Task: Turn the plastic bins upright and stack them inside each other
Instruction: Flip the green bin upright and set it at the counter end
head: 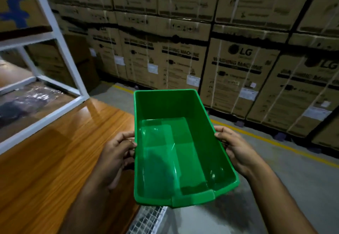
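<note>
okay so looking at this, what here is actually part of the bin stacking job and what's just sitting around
Part of the job:
green bin, open side up
left hand gripping its left rim
right hand gripping its right rim

Just around:
wooden table
white shelf frame
stacked cardboard boxes
yellow floor line

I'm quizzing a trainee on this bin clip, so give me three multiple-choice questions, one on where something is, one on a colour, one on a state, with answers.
1. Where is the wooden table relative to the held bin?
A. On its left
B. On its right
C. Above it

2. What colour is the bin?
A. Blue
B. Green
C. Red

3. How is the bin held?
A. Upside down, one hand
B. Open side up, both hands
C. On its side, on the floor

Answers: 1 A, the table lies beside the left hand. 2 B, it is green all over. 3 B, its empty inside faces up, with the left hand and right hand gripping opposite rims.
</note>
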### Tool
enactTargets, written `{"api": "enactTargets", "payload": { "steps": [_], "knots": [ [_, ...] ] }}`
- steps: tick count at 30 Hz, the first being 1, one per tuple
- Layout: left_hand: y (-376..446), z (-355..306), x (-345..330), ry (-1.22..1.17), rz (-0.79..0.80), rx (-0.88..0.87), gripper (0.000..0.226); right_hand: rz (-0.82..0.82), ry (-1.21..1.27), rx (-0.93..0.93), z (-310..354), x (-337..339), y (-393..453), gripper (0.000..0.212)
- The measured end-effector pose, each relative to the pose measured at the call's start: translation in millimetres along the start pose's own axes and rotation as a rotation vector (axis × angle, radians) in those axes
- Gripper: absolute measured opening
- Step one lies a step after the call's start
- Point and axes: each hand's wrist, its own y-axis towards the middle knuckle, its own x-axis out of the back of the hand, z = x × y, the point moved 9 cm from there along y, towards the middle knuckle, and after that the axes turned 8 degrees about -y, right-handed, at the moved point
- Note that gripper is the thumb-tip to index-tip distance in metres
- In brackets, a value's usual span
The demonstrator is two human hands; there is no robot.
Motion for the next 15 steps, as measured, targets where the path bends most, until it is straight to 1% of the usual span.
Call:
{"api": "enactTargets", "payload": {
  "steps": [6, 9, 15],
  "knots": [
    [23.0, -15.0, 34.3, -0.077, -0.245, -0.071, 0.027, 0.239, -0.103, -0.009, 25.3, -52.9, 99.7, 0.023],
    [22.4, -17.6, 52.1, -0.101, -0.442, -0.122, 0.023, 0.39, -0.145, -0.024, 29.2, -87.6, 143.4, 0.025],
    [5.3, -16.7, 62.3, -0.098, -0.757, -0.191, 0.027, 0.66, -0.261, -0.009, 32.6, -148.3, 203.6, 0.023]
  ]
}}
